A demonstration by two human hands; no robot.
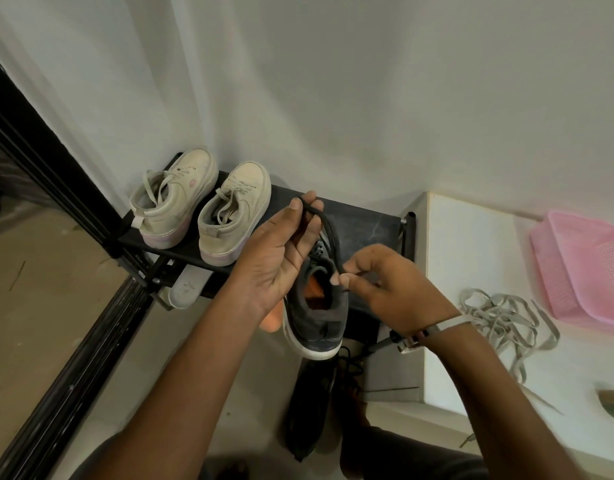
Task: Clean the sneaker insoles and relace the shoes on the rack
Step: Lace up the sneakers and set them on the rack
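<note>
A dark grey sneaker point(314, 313) with a white sole and orange lining sits on the black rack shelf point(364, 223), heel toward me. Its black lace point(330, 230) arches up between my hands. My left hand point(281, 251) pinches the lace's upper end above the shoe. My right hand point(388, 285) pinches the lower part of the lace beside the shoe's collar. Two cream sneakers point(201, 209) with laces stand side by side on the shelf's left half. A white insole point(186, 289) lies on a lower level of the rack.
A white counter point(472, 244) stands to the right with a tangle of grey laces point(503, 317) and a pink plastic basket point(589, 265) on it. A second dark shoe point(309, 410) lies on the floor below. A black door frame point(56, 202) runs along the left.
</note>
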